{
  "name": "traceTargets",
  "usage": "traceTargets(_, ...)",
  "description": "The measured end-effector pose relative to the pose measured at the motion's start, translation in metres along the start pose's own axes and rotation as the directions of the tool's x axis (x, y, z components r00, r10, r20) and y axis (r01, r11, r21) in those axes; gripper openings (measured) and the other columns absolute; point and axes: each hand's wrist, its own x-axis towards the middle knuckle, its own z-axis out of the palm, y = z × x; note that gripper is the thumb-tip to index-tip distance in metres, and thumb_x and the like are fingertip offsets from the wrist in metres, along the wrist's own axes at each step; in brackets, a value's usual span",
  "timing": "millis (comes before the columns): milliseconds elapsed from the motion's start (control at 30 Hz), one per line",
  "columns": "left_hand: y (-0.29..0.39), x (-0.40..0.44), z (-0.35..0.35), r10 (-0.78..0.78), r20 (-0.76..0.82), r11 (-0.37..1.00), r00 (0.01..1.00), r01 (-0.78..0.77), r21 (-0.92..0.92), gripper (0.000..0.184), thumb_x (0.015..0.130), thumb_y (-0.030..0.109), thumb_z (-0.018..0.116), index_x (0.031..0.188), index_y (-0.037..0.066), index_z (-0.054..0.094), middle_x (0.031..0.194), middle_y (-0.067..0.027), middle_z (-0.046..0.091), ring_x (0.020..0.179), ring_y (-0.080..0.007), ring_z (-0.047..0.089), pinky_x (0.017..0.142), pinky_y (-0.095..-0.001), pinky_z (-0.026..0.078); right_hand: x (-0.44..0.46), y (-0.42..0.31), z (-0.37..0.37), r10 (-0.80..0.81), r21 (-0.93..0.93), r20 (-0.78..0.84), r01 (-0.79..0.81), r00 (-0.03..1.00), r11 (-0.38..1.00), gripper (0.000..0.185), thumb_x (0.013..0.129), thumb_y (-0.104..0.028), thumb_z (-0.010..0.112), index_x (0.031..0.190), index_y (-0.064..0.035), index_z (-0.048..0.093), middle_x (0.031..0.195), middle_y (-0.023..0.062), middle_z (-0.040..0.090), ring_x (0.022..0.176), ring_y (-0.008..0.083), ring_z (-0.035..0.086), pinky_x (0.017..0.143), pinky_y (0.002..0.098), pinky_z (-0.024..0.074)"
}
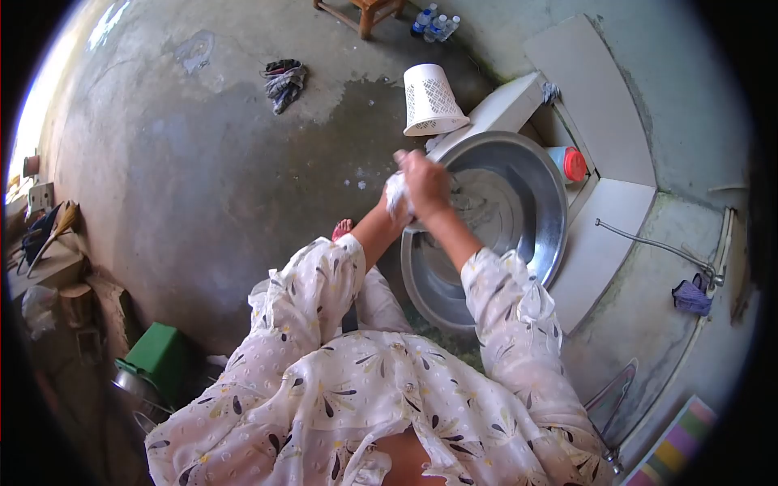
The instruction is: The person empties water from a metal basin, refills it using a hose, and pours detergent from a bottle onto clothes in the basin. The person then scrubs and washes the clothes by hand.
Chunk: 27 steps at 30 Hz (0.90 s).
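My right hand and my left hand are pressed together over the left edge of a large metal basin. Between them is a crumpled white cloth, partly covered by my fingers. Both hands are closed on it, and my right hand lies across the front of it. The basin's bottom shows what looks like shallow clear water. An upside-down white lattice basket stands just beyond my hands.
Right of the basin are a red-lidded container, white panels and a tap hose. A dark rag bundle lies on the wet floor. Further back are plastic bottles and a wooden stool. A green bin stands at left.
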Motion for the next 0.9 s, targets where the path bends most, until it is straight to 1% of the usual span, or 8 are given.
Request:
traceTargets(67,0.035,-0.014,0.026,-0.301,-0.048,0.911,0.952,0.273,-0.309,0.013,0.092,0.024,0.051,0.095,0.014,0.058,0.084,-0.0016,0.061,0.07,-0.0166,0.058,0.061,-0.0349,0.048,0.023,0.028,0.0,0.183,-0.084,0.006,-0.182,0.983,0.98,0.03,0.09,-0.03,0.051,0.07,-0.0083,0.053,0.063,0.0162,0.058,0.062,0.0338,0.061,0.055,0.0436,0.0472)
traceTargets(133,0.016,-0.001,0.008,-0.145,0.008,0.965,0.989,0.144,-0.219,0.013,0.092,0.023,0.05,0.095,0.014,0.058,0.085,-0.0018,0.061,0.075,-0.0174,0.059,0.064,-0.0343,0.048,0.016,0.018,0.0,0.125,-0.097,0.015,-0.123,0.992,0.988,0.031,0.091,-0.031,0.05,0.07,-0.0084,0.053,0.063,0.0162,0.059,0.062,0.0338,0.061,0.056,0.0438,0.0474)
traceTargets(233,-0.003,0.011,-0.025,0.118,0.191,0.926,0.975,-0.177,0.333,0.026,0.096,0.027,0.038,0.093,0.011,0.057,0.083,-0.0039,0.057,0.085,-0.0172,0.056,0.074,-0.0294,0.045,-0.004,-0.021,-0.007,-0.028,0.026,0.021,0.027,0.999,0.999,0.026,0.088,-0.028,0.053,0.072,-0.0082,0.053,0.065,0.0147,0.06,0.061,0.0332,0.061,0.056,0.0432,0.0487)
traceTargets(467,0.021,-0.008,0.001,0.061,0.315,0.988,0.947,-0.012,-0.155,0.038,0.093,0.036,0.047,0.116,0.006,0.053,0.112,-0.0068,0.058,0.103,-0.0208,0.055,0.092,-0.0329,0.042,0.02,0.04,0.012,0.112,-0.035,-0.065,-0.115,0.992,0.993,0.035,0.09,-0.033,0.05,0.07,-0.0054,0.056,0.062,0.0188,0.058,0.059,0.0328,0.06,0.051,0.0426,0.0448)
traceTargets(533,0.047,-0.01,0.017,-0.246,0.253,0.879,0.936,0.325,-0.349,0.048,0.092,0.044,0.046,0.118,0.004,0.052,0.113,-0.0095,0.059,0.103,-0.0244,0.057,0.093,-0.0367,0.042,0.028,0.057,0.014,0.111,0.018,-0.085,-0.11,0.99,0.994,0.042,0.09,-0.039,0.051,0.068,-0.0039,0.058,0.058,0.0175,0.057,0.054,0.0321,0.059,0.05,0.0412,0.0432)
traceTargets(667,0.095,-0.026,0.022,-0.345,0.286,0.834,0.894,0.432,-0.344,0.054,0.093,0.047,0.042,0.115,-0.002,0.051,0.11,-0.0146,0.06,0.099,-0.0251,0.06,0.088,-0.0397,0.046,0.031,0.109,0.001,0.264,0.612,0.639,-0.686,0.722,0.394,0.05,0.087,-0.051,0.052,0.079,-0.0028,0.063,0.063,-0.002,0.055,0.057,0.0093,0.052,0.053,0.0268,0.0407)
traceTargets(767,0.082,-0.017,-0.005,-0.209,0.186,0.927,0.96,0.255,-0.275,0.035,0.092,0.031,0.051,0.106,0.0,0.052,0.099,-0.0129,0.062,0.089,-0.024,0.062,0.082,-0.0393,0.05,0.024,0.089,-0.041,0.091,0.505,0.796,-0.739,0.599,0.446,0.032,0.079,-0.034,0.07,0.079,-0.0056,0.056,0.074,-0.0028,0.053,0.064,0.0056,0.046,0.055,0.0213,0.0359)
traceTargets(900,0.073,-0.013,-0.005,-0.162,-0.046,0.932,0.986,0.138,-0.335,0.017,0.091,0.019,0.055,0.089,0.002,0.053,0.086,-0.01,0.061,0.084,-0.0241,0.063,0.076,-0.0376,0.054,0.009,0.086,-0.021,0.134,0.72,0.607,-0.614,0.783,0.324,0.022,0.081,-0.022,0.069,0.082,-0.0057,0.055,0.075,-0.002,0.053,0.066,0.005,0.044,0.058,0.0211,0.0377)
